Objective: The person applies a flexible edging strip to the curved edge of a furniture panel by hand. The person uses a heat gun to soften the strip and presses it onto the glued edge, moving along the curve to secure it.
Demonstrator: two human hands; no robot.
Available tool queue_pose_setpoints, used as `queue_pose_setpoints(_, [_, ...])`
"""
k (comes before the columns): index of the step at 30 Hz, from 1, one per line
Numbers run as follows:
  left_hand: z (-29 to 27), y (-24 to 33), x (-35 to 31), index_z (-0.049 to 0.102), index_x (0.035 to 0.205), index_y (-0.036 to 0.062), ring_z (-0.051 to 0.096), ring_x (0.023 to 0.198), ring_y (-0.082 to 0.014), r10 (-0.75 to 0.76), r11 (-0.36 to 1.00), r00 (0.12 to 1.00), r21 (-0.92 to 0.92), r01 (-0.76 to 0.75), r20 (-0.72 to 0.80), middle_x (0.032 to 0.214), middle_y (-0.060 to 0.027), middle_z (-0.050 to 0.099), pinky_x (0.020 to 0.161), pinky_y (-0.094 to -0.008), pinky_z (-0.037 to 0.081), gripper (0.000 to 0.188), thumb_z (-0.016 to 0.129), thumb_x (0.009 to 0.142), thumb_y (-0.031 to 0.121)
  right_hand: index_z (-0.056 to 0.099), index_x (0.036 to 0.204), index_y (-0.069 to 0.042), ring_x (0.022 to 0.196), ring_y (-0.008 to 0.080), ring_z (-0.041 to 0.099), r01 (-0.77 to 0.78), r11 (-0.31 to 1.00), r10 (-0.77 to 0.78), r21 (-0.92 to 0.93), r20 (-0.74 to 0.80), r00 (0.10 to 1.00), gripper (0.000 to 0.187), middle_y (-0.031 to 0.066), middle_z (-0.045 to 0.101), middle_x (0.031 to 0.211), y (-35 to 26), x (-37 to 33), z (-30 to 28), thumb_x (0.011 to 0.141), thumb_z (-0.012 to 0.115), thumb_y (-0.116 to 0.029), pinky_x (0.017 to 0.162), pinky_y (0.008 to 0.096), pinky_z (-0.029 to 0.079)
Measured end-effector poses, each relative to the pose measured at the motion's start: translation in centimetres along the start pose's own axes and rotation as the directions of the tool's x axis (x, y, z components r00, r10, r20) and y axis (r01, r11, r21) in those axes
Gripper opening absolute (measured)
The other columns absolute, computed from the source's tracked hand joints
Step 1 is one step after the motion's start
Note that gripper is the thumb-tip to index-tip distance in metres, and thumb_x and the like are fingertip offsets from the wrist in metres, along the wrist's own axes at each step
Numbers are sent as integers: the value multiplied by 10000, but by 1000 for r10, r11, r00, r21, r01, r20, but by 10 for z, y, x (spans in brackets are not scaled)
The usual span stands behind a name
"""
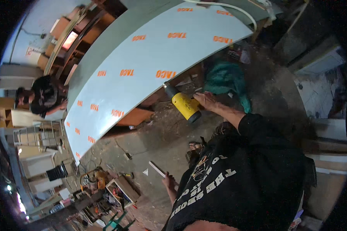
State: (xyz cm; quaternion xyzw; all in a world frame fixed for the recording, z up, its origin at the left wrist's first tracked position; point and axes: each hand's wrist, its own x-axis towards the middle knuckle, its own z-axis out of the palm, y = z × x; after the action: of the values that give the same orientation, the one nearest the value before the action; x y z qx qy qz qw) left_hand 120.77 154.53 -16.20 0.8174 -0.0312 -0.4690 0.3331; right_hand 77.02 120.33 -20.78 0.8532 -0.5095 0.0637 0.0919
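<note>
Right hand [206, 101] grips yellow heat gun [185, 107], left hand [169, 181] pale strip [157, 168]; nozzle [165, 85] best swept evenly along edge of white panel [144, 61].

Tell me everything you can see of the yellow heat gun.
The yellow heat gun has a rounded, plastic-looking body with dark markings, a black rear end, a dark front collar and a short metallic nozzle. The right hand grips it, mostly hiding the handle. It slants, nozzle toward the upper left by the edge of the white panel; contact is unclear.
</note>
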Motion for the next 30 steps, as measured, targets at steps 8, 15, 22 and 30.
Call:
queue_pose_setpoints(8, [117, -5, -35, 584, 848, 8, 529, 522, -192, -139, 971, 990, 198, 131, 28, 629, -84, 553, 466, -344, 418, 312, 648, 868, 312, 471, 1334, -59, 1199, 291, 536, -432, 429, 167, 793, 400, 901, 415, 149, 483, 1368, 119, -29, -94, 953, 466, -222, 968, 422, 450])
queue_pose_setpoints(15, [197, 6, -64, 586, 853, 10, 524, 517, -188, -137, 932, 968, 358, 54, 210, 626, -80, 551, 462, -340, 414, 306, 649, 870, 309, 536, 1178, -55, 1047, 331, 594, -504, 674, 445, 540, 248, 861, 480, 105, 587, 1131, 255, -105, -63, 751, 719, -175, 874, 441, 498])
queue_pose_setpoints(22, [210, 21, -73, 588, 859, 12, 519, 512, -185, -137, 917, 961, 397, 32, 240, 624, -77, 549, 458, -337, 409, 301, 650, 871, 306, 558, 1161, -76, 990, 325, 594, -547, 362, 631, 755, 234, 740, 493, 118, 587, 1068, 326, -156, -46, 739, 739, -256, 831, 448, 494])
queue_pose_setpoints(30, [204, 45, -74, 591, 865, 14, 514, 507, -181, -123, 906, 965, 424, 14, 231, 621, -72, 547, 454, -333, 404, 294, 650, 873, 302, 571, 918, -83, 628, 175, 554, -271, -421, 650, 866, 496, 576, 186, 41, 548, 730, 287, -138, -55, 853, 623, -249, 607, 364, 482])
